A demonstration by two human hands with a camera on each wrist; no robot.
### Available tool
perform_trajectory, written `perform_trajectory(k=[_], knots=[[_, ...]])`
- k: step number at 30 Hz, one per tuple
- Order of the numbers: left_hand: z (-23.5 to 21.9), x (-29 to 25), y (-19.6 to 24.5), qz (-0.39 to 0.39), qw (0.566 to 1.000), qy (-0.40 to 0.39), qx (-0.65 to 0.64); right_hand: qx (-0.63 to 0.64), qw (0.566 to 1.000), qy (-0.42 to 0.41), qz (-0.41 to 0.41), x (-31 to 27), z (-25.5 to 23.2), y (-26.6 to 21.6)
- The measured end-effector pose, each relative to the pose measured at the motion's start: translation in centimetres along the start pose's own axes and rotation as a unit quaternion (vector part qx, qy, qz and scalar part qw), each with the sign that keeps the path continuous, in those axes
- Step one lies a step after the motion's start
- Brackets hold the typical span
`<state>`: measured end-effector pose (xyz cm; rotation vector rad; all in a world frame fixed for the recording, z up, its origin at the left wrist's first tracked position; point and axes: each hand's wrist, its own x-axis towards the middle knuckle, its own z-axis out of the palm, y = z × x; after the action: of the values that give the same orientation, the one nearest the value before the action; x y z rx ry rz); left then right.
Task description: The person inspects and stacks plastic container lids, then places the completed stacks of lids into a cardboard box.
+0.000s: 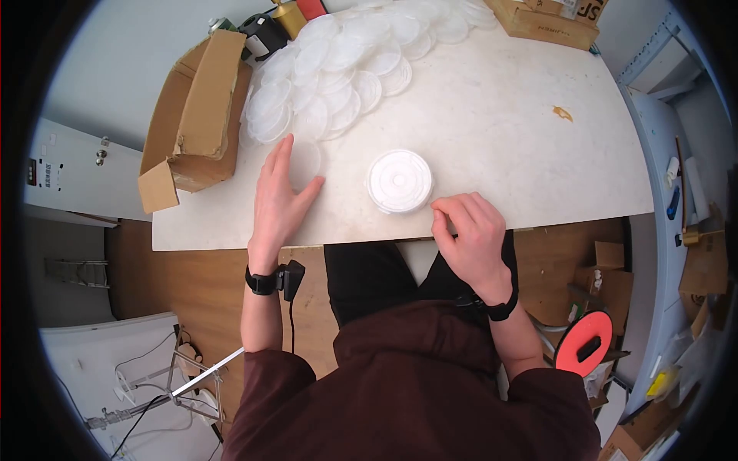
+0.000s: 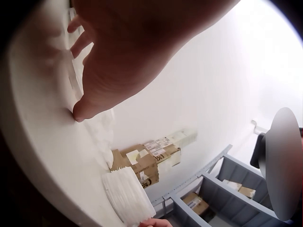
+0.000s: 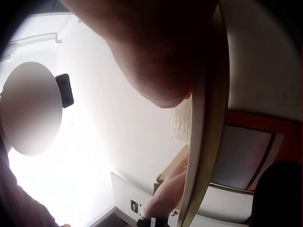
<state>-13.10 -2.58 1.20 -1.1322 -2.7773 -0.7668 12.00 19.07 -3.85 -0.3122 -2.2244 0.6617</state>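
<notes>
A neat stack of round, translucent white plastic lids [image 1: 400, 181] stands near the table's front edge, its ridged side [image 2: 127, 195] visible in the left wrist view. My left hand [image 1: 279, 197] is left of it, fingers extended and thumb spread, beside a single loose lid [image 1: 307, 160] that it partly covers. In the left wrist view the left thumb reaches down close to the tabletop. My right hand [image 1: 475, 234] rests at the table edge with loosely curled fingers, fingertips right by the stack's lower side. Nothing shows held in either hand.
A large spread heap of similar lids [image 1: 338, 65] covers the back left of the table [image 1: 507, 146]. An open cardboard box [image 1: 204, 115] stands at the left edge, another carton [image 1: 550, 27] at the back right. A brown mark [image 1: 563, 114] shows on the right tabletop.
</notes>
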Motion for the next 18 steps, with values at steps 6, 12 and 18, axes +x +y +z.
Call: perform_trajectory(k=[6, 12, 18], knots=[[-2.4, -2.5, 6.0, 0.084, 0.994, -0.01, -0.076, 0.004, 1.0, 0.003, -0.01, 0.0, -0.1, 0.2], [1.1, -2.5, 11.3, 0.205, 0.977, -0.041, -0.034, 0.007, 1.0, 0.008, -0.01, 0.0, -0.1, 0.2], [3.0, -2.4, 11.4, 0.21, 0.977, -0.04, -0.007, 0.013, 1.0, 0.011, -0.007, 0.0, -0.2, 0.1]])
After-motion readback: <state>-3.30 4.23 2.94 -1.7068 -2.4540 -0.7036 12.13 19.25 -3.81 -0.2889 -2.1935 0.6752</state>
